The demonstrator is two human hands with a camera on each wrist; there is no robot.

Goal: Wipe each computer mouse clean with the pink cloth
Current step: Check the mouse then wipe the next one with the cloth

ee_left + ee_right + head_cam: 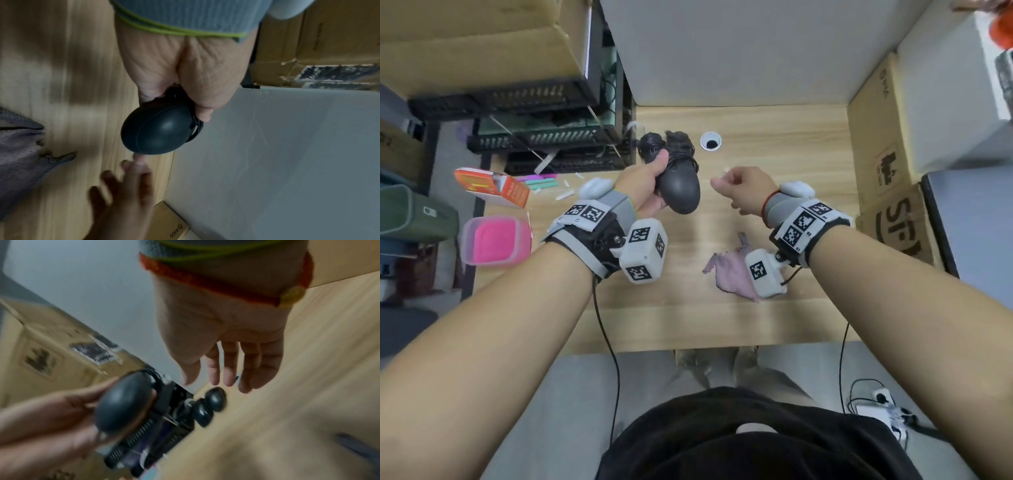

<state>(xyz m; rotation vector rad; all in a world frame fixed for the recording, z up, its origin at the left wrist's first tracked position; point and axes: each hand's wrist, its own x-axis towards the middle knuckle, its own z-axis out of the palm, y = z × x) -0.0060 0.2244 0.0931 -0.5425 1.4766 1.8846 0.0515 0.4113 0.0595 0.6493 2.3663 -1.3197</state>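
Note:
My left hand point(658, 186) grips a black computer mouse point(678, 189) with its cable wound round it, held above the wooden table point(784, 144). The left wrist view shows the mouse's rounded back point(158, 129) sticking out below my palm. Two more black mice point(650, 147) point(683, 142) lie at the table's far side, also seen in the right wrist view point(216, 396) point(202, 413). My right hand point(732, 192) hovers beside the held mouse, empty, its fingers point(228, 366) relaxed. The pink cloth point(732, 274) lies crumpled on the table under my right wrist.
A pink lidded container point(496, 241) and an orange box point(494, 186) sit at the table's left edge. Black crates point(534, 140) stand at the back left. Cardboard boxes point(887, 164) line the right side. A cable hole point(711, 141) is near the back.

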